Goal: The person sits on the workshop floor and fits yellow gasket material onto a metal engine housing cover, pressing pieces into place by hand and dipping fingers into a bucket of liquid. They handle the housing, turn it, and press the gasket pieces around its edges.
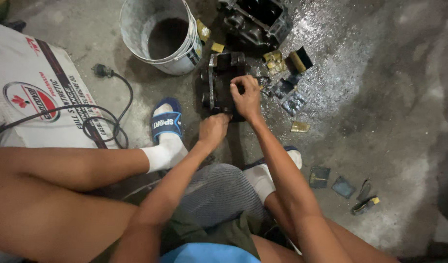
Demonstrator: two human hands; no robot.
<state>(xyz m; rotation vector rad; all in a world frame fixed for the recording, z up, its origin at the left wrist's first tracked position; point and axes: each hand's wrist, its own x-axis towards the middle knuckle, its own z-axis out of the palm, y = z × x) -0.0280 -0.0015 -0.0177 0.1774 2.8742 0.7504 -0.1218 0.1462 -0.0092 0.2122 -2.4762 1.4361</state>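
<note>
Dark metal casting on wet floor, bucket at ten o'clock. Left hand clenched on near edge; right hand pinching its top. Best braced firmly, fingers kept clear.

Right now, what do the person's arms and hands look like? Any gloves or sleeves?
No gloves and no sleeves: the left hand and right hand are bare, and both forearms are uncovered to the elbows. No watch, ring or bracelet shows. The fingers look smudged with dark grime.
</note>
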